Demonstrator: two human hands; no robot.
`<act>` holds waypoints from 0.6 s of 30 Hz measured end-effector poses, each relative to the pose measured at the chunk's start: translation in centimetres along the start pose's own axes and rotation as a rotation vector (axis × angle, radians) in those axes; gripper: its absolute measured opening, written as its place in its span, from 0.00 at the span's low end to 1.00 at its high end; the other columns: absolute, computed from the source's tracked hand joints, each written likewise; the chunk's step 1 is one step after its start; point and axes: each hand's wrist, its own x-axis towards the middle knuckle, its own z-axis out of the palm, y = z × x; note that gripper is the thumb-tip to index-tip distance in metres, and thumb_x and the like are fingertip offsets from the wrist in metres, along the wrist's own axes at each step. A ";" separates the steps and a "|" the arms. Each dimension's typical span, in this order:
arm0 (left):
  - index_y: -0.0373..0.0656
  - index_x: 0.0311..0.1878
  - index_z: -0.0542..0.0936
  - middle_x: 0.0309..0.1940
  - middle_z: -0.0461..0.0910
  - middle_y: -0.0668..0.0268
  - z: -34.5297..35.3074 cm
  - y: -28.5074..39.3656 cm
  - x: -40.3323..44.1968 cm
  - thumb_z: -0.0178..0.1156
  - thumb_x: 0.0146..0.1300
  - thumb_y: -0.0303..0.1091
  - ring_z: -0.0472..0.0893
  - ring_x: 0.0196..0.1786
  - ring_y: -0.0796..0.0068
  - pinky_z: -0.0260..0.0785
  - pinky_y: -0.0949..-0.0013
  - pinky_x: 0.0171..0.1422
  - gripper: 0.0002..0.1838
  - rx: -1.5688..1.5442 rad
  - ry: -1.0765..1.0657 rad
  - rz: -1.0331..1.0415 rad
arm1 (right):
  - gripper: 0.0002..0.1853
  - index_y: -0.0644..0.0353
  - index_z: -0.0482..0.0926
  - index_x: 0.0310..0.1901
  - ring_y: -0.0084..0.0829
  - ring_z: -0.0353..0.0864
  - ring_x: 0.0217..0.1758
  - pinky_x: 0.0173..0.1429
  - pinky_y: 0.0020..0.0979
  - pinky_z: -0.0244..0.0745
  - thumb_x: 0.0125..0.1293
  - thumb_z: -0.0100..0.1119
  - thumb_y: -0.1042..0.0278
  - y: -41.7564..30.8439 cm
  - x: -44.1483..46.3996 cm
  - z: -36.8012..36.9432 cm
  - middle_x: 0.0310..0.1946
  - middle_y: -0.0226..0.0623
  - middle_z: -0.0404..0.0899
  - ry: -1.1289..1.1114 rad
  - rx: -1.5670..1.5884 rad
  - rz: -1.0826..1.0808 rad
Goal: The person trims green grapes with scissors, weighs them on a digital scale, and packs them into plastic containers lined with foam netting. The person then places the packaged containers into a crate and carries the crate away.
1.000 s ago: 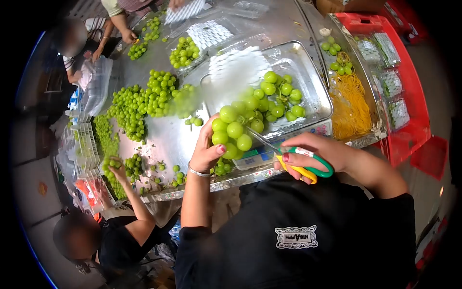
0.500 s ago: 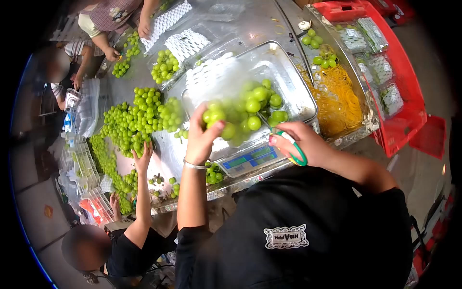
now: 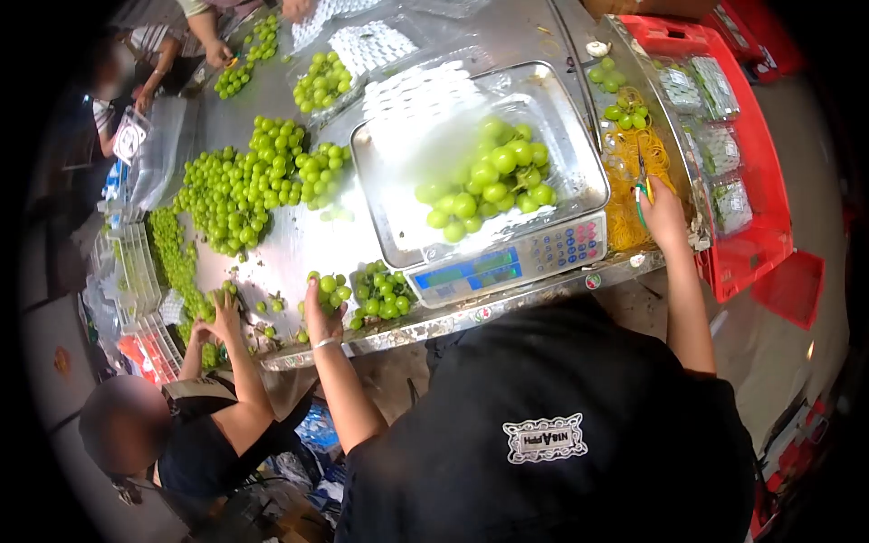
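Observation:
A bunch of green grapes (image 3: 502, 172) lies on clear plastic in the metal tray (image 3: 593, 195) of a weighing scale (image 3: 507, 267). My left hand (image 3: 323, 317) is at the table's near edge, its fingers curled round a small cluster of green grapes (image 3: 333, 288). Right beside it is another small bunch (image 3: 385, 291). My right hand (image 3: 665, 213) grips green-and-yellow-handled scissors (image 3: 644, 190), blades pointing away from me, over yellow rubber bands (image 3: 625, 222) to the right of the scale.
A large heap of green grapes (image 3: 240, 195) covers the table's left part. White foam netting (image 3: 371, 45) lies at the back. A red crate (image 3: 769, 208) with packed boxes stands at right. A co-worker's hands (image 3: 222, 317) handle grapes at left; other people work across the table.
The grape bunch that my left hand held over the tray now rests in it. My left hand has moved left to a small cluster; my right hand has moved right with the scissors.

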 end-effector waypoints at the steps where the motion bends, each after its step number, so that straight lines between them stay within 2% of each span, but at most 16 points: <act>1: 0.48 0.41 0.72 0.33 0.75 0.67 0.1 -0.3 0.0 0.57 0.54 0.52 0.75 0.34 0.76 0.65 0.74 0.27 0.19 0.063 0.046 0.009 | 0.17 0.69 0.72 0.43 0.51 0.73 0.42 0.46 0.41 0.68 0.56 0.56 0.66 0.6 0.4 0.6 0.35 0.55 0.75 -0.083 -0.068 -0.007; 2: 0.48 0.40 0.72 0.33 0.75 0.68 0.3 -0.6 0.0 0.57 0.54 0.52 0.74 0.33 0.77 0.65 0.74 0.27 0.19 0.126 0.090 0.017 | 0.19 0.70 0.71 0.44 0.54 0.71 0.45 0.47 0.42 0.67 0.55 0.56 0.66 1.2 0.7 1.0 0.38 0.57 0.73 -0.164 -0.137 -0.015; 3: 0.48 0.39 0.72 0.31 0.74 0.69 0.0 -0.8 0.1 0.57 0.54 0.52 0.73 0.32 0.79 0.66 0.74 0.27 0.18 0.203 0.123 0.030 | 0.19 0.68 0.72 0.46 0.51 0.71 0.46 0.49 0.40 0.67 0.54 0.57 0.66 0.5 0.8 0.6 0.42 0.54 0.73 -0.264 -0.199 0.037; 4: 0.45 0.40 0.72 0.30 0.73 0.69 -0.1 -0.6 0.1 0.57 0.54 0.50 0.72 0.32 0.79 0.67 0.72 0.30 0.19 0.261 0.117 0.027 | 0.19 0.68 0.72 0.46 0.51 0.71 0.46 0.49 0.40 0.67 0.54 0.57 0.66 -0.1 0.8 0.3 0.42 0.54 0.73 -0.269 -0.202 0.023; 6: 0.40 0.43 0.72 0.33 0.73 0.65 -1.2 -0.9 1.0 0.58 0.55 0.48 0.73 0.35 0.76 0.69 0.69 0.35 0.21 0.369 0.131 0.088 | 0.19 0.64 0.73 0.46 0.49 0.73 0.44 0.50 0.39 0.67 0.52 0.58 0.66 -2.5 0.4 -1.5 0.40 0.48 0.75 0.129 0.014 -0.239; 7: 0.40 0.43 0.72 0.33 0.73 0.65 -1.3 -0.9 1.2 0.58 0.55 0.48 0.73 0.35 0.76 0.69 0.69 0.35 0.21 0.364 0.141 0.085 | 0.20 0.62 0.73 0.46 0.47 0.72 0.46 0.51 0.39 0.66 0.51 0.59 0.66 -5.7 -0.1 -3.0 0.41 0.45 0.74 0.147 0.151 -0.304; 8: 0.37 0.44 0.72 0.36 0.73 0.60 -1.3 -0.9 1.3 0.58 0.54 0.45 0.73 0.38 0.71 0.68 0.67 0.41 0.21 0.572 0.206 0.283 | 0.20 0.60 0.74 0.46 0.44 0.71 0.47 0.52 0.38 0.65 0.50 0.60 0.66 -9.4 -0.7 -4.2 0.42 0.42 0.74 0.166 0.287 -0.362; 9: 0.33 0.45 0.73 0.40 0.74 0.55 -1.1 -0.9 1.5 0.59 0.54 0.42 0.74 0.41 0.67 0.67 0.66 0.48 0.22 0.779 0.266 0.485 | 0.21 0.59 0.73 0.47 0.42 0.70 0.50 0.54 0.38 0.64 0.49 0.61 0.66 -12.4 -1.2 -4.6 0.45 0.40 0.72 0.128 0.264 -0.468; 10: 0.33 0.45 0.73 0.40 0.74 0.55 -0.7 -0.8 1.7 0.59 0.54 0.42 0.74 0.41 0.67 0.67 0.66 0.48 0.22 0.775 0.264 0.486 | 0.22 0.59 0.73 0.47 0.39 0.68 0.52 0.55 0.37 0.62 0.48 0.61 0.66 -14.9 -1.6 -4.7 0.47 0.38 0.71 0.092 0.237 -0.575; 12: 0.34 0.46 0.72 0.42 0.73 0.54 0.9 0.0 1.4 0.59 0.53 0.38 0.72 0.46 0.62 0.63 0.64 0.52 0.20 0.857 0.277 0.737 | 0.21 0.59 0.73 0.46 0.39 0.65 0.54 0.56 0.37 0.60 0.47 0.61 0.68 -18.1 -1.1 -3.8 0.49 0.37 0.68 0.015 0.176 -0.750; 13: 0.35 0.46 0.72 0.44 0.72 0.54 2.3 0.8 0.6 0.58 0.52 0.34 0.70 0.49 0.58 0.60 0.63 0.55 0.19 0.853 0.235 0.780 | 0.21 0.59 0.73 0.46 0.39 0.65 0.54 0.56 0.37 0.60 0.47 0.61 0.68 -18.5 -0.6 -3.2 0.49 0.37 0.68 0.018 0.171 -0.753; 14: 0.35 0.46 0.72 0.44 0.72 0.54 3.6 1.4 -0.4 0.58 0.52 0.34 0.70 0.49 0.58 0.60 0.63 0.55 0.19 0.847 0.234 0.782 | 0.21 0.60 0.72 0.45 0.39 0.66 0.53 0.55 0.37 0.60 0.46 0.61 0.68 -18.6 -0.2 -2.2 0.47 0.37 0.69 -0.021 0.152 -0.718; 16: 0.38 0.46 0.73 0.49 0.72 0.59 5.9 2.3 -1.8 0.57 0.56 0.35 0.70 0.51 0.66 0.60 0.64 0.55 0.16 0.890 0.156 0.901 | 0.20 0.60 0.72 0.43 0.39 0.67 0.51 0.54 0.37 0.60 0.45 0.62 0.69 -18.5 0.1 -1.5 0.45 0.37 0.70 -0.054 0.125 -0.685; 18: 0.41 0.45 0.73 0.52 0.70 0.62 7.2 2.3 -2.6 0.57 0.56 0.33 0.69 0.54 0.67 0.59 0.64 0.56 0.14 0.839 0.116 0.908 | 0.17 0.61 0.73 0.39 0.40 0.68 0.48 0.51 0.38 0.62 0.44 0.61 0.70 -17.7 0.3 -1.8 0.41 0.37 0.71 -0.066 0.136 -0.627</act>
